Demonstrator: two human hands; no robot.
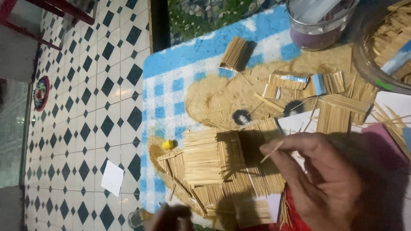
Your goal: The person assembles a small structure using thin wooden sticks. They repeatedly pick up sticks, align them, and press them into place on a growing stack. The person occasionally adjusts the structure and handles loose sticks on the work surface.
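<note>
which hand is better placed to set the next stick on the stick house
Probably the right hand: it pinches a thin stick right over the stick house. The left hand sits at the bottom edge, blurred, beside a small bottle.

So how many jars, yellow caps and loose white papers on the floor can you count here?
Clear jars: 2, a plastic jar and a glass jar, both at the top right
Yellow cap: 1
White paper on the tiled floor: 1
Total: 4
</note>
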